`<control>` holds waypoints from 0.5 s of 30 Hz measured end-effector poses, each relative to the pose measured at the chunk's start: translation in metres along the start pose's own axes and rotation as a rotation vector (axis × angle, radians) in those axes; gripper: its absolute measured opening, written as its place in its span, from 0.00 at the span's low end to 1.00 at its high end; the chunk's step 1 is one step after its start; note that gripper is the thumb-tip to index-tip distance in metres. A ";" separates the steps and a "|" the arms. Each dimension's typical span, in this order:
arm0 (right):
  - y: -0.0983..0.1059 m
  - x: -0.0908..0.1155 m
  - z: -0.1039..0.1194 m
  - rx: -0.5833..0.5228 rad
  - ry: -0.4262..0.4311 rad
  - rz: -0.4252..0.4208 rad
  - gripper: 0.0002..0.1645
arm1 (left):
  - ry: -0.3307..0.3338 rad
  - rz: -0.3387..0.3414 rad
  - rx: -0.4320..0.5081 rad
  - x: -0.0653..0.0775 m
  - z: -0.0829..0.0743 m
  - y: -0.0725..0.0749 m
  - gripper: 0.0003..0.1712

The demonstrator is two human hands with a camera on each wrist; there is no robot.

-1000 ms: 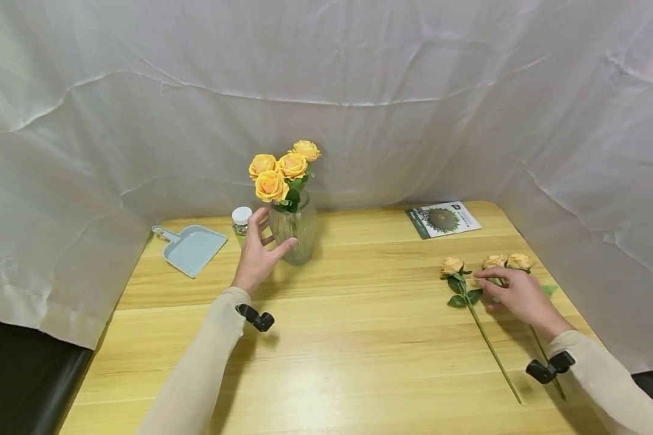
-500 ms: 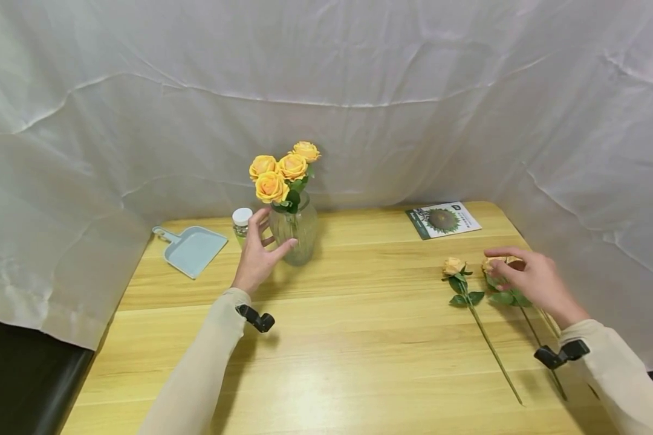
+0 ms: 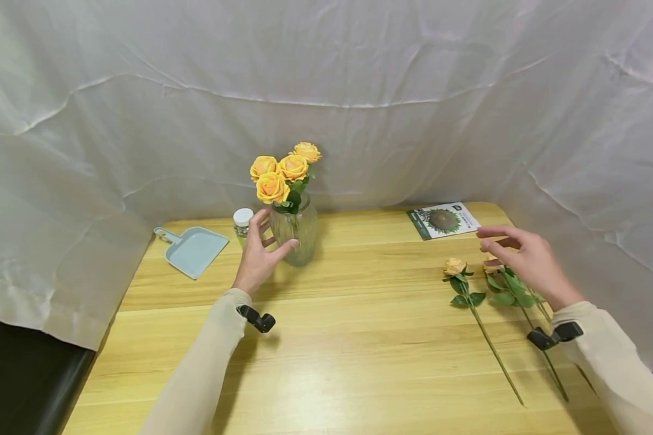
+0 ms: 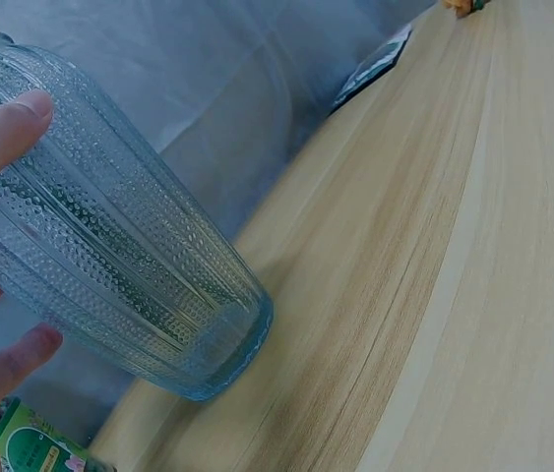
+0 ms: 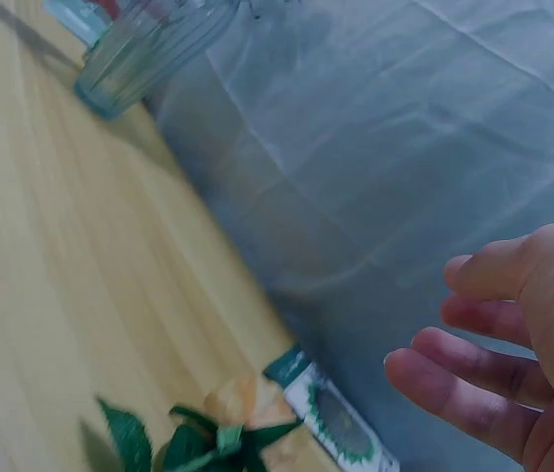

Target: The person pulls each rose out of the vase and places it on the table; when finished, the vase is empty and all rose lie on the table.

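My left hand (image 3: 257, 260) holds the left side of a ribbed glass vase (image 3: 302, 232), its thumb across the front. The left wrist view shows the textured vase (image 4: 124, 236) standing on its base. Several yellow roses (image 3: 272, 187) stand in it, their heads leaning left. At the right, my right hand (image 3: 530, 263) hovers with fingers loosely bent and nothing in them, as the right wrist view of that hand (image 5: 513, 354) confirms. Under and beside it lie long-stemmed roses: one apart (image 3: 454, 266), others partly hidden by the hand, with green leaves (image 3: 505, 297) showing.
A white-capped bottle (image 3: 243, 217) stands close behind my left hand. Farther left lies a light blue dustpan (image 3: 196, 251). A seed packet (image 3: 445, 219) with a green-edged flower picture lies at the back right. Pale curtains (image 3: 359, 90) enclose the wooden table (image 3: 348, 338).
My right hand has drawn right and then up off the rose heads, uncovering more leaves and stems. The left hand and vase have stayed in place.
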State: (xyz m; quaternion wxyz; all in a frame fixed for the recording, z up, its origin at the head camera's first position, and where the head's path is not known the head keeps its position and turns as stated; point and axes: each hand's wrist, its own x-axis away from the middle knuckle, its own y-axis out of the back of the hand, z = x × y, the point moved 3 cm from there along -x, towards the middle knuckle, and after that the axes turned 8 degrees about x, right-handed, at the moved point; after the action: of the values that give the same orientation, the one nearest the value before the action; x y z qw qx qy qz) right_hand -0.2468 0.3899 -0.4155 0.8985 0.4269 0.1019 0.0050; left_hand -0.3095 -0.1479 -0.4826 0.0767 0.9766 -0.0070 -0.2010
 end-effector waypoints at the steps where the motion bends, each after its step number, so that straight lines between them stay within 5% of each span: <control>1: 0.000 -0.003 0.003 0.004 0.001 -0.002 0.22 | 0.000 -0.001 0.000 0.000 0.000 0.000 0.54; 8: -0.007 -0.023 0.028 0.042 0.058 -0.014 0.23 | -0.005 -0.004 0.000 0.001 0.001 0.001 0.54; 15: -0.026 -0.040 0.059 -0.032 0.118 -0.013 0.20 | -0.009 0.000 0.004 0.001 0.001 0.002 0.54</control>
State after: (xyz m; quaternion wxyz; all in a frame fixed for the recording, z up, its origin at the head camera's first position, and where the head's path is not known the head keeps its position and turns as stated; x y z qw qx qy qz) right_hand -0.2770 0.3243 -0.3917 0.8977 0.4108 0.1572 0.0261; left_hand -0.3095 -0.1496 -0.4838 0.0749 0.9758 -0.0077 -0.2051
